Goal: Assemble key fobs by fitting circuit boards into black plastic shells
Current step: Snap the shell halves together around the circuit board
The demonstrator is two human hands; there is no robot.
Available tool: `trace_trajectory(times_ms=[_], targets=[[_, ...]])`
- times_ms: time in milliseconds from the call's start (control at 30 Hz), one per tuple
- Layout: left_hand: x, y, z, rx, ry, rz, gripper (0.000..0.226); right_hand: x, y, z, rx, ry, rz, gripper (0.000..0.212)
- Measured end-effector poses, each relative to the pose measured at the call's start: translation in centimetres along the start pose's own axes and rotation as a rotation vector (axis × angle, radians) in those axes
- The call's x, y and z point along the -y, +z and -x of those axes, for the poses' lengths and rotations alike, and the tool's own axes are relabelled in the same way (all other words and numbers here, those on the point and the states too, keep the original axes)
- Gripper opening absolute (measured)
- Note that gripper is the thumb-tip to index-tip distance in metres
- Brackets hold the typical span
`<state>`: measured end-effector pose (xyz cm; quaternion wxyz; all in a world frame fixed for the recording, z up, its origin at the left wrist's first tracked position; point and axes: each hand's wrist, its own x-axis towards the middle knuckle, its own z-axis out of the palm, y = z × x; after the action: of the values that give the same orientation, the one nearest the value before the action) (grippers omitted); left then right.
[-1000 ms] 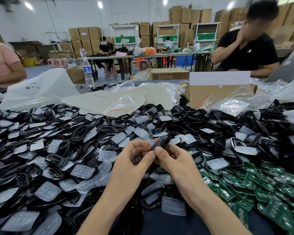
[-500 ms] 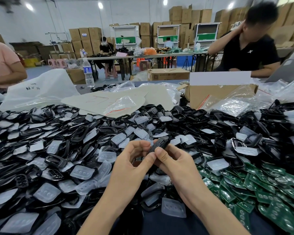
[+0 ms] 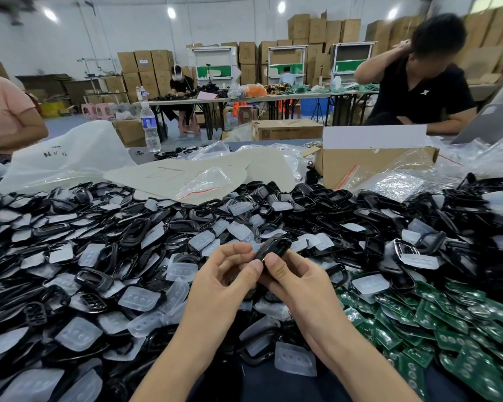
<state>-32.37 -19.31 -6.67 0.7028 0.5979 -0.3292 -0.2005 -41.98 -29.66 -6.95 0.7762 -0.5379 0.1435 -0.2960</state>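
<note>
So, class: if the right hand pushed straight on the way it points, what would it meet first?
The right hand pinches the black shell. Pushing on, away and leftward, it would probably meet the left hand first, whose thumb sits close beside its own on that shell; depth is hard to judge.

A single wide-angle view looks out from the person's head, facing forward and tilted down over the worktop [image 3: 134,161]. It sits close above the left hand [image 3: 224,285] and right hand [image 3: 296,282], which meet low in the centre, forearms entering from the bottom edge. The upper part reaches across the room to stacked cartons [image 3: 145,65] at the far wall.
</note>
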Motion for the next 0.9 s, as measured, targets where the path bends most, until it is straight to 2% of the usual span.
trace_trajectory(times_ms=[100,233,300,367,433,600,667,900], targets=[[-0.1,0.1,0.0,0.012,0.012,-0.029,0.023,0.0,0.0,-0.2,-0.023,0.006,0.011,0.053],[-0.2,0.1,0.0,0.039,0.034,-0.017,0.031,0.0,0.0,-0.1,-0.032,-0.007,0.037,0.054],[-0.2,0.2,0.0,0.048,0.059,-0.028,0.025,0.1,-0.1,-0.1,-0.037,-0.011,0.033,0.058],[0.0,0.3,0.0,0.028,0.113,-0.102,0.012,0.1,0.0,0.0,-0.050,-0.005,-0.001,0.056],[0.3,0.5,0.2,-0.021,0.200,-0.246,0.014,0.1,0.2,0.0,-0.060,0.005,-0.044,0.046],[1.2,0.7,0.4,-0.092,0.579,-0.655,0.014,0.1,0.7,0.2,-0.097,0.104,-0.281,0.029],[1.5,0.7,0.2,-0.113,0.623,-0.698,0.016,0.1,1.0,0.2,-0.106,0.133,-0.346,0.021],[1.2,0.7,0.1,-0.122,0.641,-0.716,0.016,-0.3,1.0,0.1,-0.115,0.154,-0.369,0.028]])
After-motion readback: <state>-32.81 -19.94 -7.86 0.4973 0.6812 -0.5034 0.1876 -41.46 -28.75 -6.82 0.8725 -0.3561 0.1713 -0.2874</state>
